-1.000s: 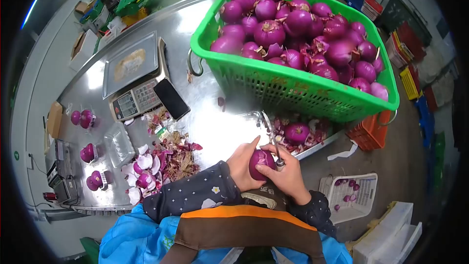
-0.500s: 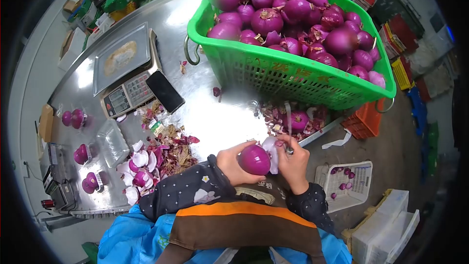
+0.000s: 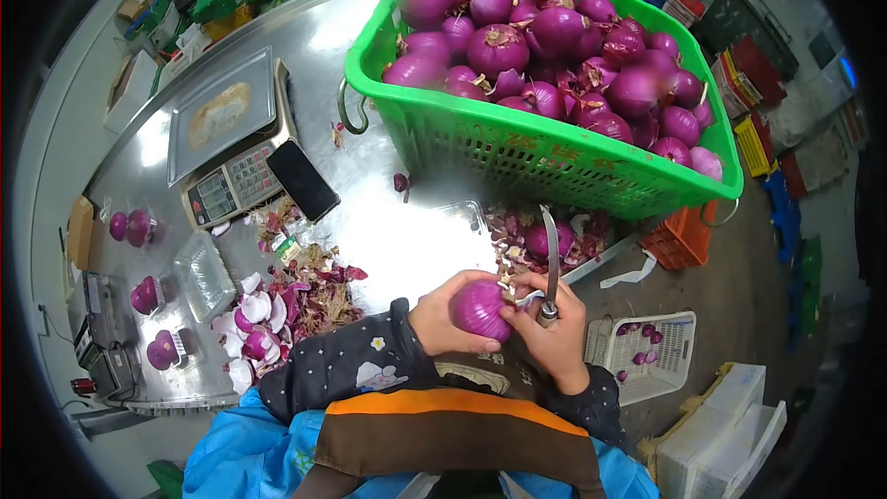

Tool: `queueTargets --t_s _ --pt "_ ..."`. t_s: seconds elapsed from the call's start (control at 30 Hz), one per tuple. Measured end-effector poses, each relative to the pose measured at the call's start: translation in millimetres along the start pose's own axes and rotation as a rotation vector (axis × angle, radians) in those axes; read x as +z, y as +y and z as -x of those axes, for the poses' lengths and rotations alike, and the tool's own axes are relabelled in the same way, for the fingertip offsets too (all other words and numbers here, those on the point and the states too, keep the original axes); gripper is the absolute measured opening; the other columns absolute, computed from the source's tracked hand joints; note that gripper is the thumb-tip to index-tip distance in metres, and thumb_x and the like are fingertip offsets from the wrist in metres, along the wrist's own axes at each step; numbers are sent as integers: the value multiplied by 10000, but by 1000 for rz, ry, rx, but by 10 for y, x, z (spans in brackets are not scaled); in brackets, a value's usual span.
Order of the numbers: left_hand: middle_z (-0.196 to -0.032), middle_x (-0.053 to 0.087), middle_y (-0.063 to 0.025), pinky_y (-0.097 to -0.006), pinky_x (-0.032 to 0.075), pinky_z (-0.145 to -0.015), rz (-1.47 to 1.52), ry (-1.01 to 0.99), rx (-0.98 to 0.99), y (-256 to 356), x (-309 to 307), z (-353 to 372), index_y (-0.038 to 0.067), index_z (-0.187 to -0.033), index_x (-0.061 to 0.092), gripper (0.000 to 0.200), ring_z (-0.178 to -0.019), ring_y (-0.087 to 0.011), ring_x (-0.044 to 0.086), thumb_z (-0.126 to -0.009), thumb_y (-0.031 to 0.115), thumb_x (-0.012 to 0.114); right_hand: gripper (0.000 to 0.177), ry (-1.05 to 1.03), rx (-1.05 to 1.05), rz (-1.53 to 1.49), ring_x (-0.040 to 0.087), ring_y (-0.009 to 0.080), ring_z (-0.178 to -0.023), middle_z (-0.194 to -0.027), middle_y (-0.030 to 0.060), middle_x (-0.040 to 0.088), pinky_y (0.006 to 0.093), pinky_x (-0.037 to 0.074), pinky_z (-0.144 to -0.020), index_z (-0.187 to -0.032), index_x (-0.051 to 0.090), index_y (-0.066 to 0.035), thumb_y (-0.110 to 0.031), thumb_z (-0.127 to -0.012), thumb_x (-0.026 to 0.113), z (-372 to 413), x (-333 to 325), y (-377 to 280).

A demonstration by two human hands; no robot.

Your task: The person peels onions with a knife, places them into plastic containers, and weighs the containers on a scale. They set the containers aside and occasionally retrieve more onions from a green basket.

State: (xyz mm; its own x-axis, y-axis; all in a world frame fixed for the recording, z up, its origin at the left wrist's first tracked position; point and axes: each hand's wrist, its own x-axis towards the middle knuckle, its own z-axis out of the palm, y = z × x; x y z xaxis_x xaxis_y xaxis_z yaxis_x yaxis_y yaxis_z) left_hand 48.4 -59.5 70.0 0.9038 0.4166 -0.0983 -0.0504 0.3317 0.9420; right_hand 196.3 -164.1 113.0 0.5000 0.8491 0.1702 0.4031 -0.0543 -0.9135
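A red onion rests in my left hand, whose fingers curl around its left side. My right hand is closed on a knife, the curved blade pointing up and away from me. The right thumb and forefinger touch the onion's right end, where a dry tip and a bit of pale skin show. Just beyond my hands, another red onion lies among loose peelings. To the left, a heap of onion skins and root ends covers part of the metal table.
A green crate full of red onions stands at the table's far right. A scale with a phone on it stands left, near a clear plastic tray and packed onions. A white basket is on the floor.
The onion has turned in my left hand, bringing its dry tip toward my right fingers. The large loose skin piece no longer shows between the hands. The knife blade now stands more side-on.
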Motion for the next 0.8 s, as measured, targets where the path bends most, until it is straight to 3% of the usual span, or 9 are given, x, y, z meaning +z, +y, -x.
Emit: queueTargets --t_s 0.1,0.17,0.3,0.37,0.4,0.43,0.5,0.67,0.8 --pt "-1144 551 -63 -281 452 -896 -256 123 31 -130 71 46 55 -1180 447 748 -1053 -124 532 -584 164 887 207 -16 -65 120 593 181 -668 -789 77 623 292 478 -619 -888 657 -23 -91 -717 752 74 36 89" --pt "-1063 587 -83 -294 484 -837 -241 219 30 -270 123 31 58 -1124 457 765 -974 -142 583 -531 229 908 120 51 -145 145 562 115 -643 -726 89 611 236 444 -588 -826 644 33 16 -726 709 53 110 67" --pt "-925 631 -103 -333 523 -760 -461 408 -52 -256 139 -9 66 -1108 443 776 -852 -202 647 -512 279 892 93 143 199 -27 639 185 -732 -825 160 654 282 476 -632 -872 629 43 34 -779 635 50 146 370" --pt "-1045 570 -99 -289 485 -797 -406 313 17 -274 125 12 44 -1124 383 702 -961 -143 567 -613 102 860 127 279 -80 250 643 223 -740 -826 167 649 293 481 -642 -872 619 51 82 -755 582 63 23 393" --pt "-1045 570 -99 -289 485 -797 -405 316 13 -324 124 19 44 -1124 383 702 -961 -143 567 -613 102 860 163 167 -219 310 639 272 -709 -793 154 640 304 482 -620 -844 618 31 93 -708 553 122 -78 347" --pt "-993 600 -107 -312 503 -783 -377 371 46 -400 122 9 52 -1133 400 744 -912 -187 608 -571 181 870 163 164 -216 309 639 272 -709 -793 154 640 304 482 -620 -844 618 31 93 -708 553 191 -132 314" --pt "-941 630 -115 -335 521 -768 -347 422 78 -310 149 -7 60 -1141 418 793 -863 -231 650 -530 261 880 178 -166 -77 433 613 321 -662 -753 145 619 330 472 -582 -810 617 4 83 -666 548 315 -196 280" --pt "-989 630 -116 -296 494 -799 -663 360 29 90 252 35 24 -1127 370 706 -926 -173 623 -615 127 846 143 -190 -57 385 587 340 -621 -705 145 580 368 445 -536 -794 623 -21 45 -681 567 304 -92 328" --pt "-977 633 -124 -308 502 -780 -690 343 38 52 246 59 17 -1124 376 716 -916 -193 631 -605 154 850 140 -172 -65 439 580 356 -632 -710 148 580 381 446 -539 -781 624 -39 36 -677 569 300 -51 316"
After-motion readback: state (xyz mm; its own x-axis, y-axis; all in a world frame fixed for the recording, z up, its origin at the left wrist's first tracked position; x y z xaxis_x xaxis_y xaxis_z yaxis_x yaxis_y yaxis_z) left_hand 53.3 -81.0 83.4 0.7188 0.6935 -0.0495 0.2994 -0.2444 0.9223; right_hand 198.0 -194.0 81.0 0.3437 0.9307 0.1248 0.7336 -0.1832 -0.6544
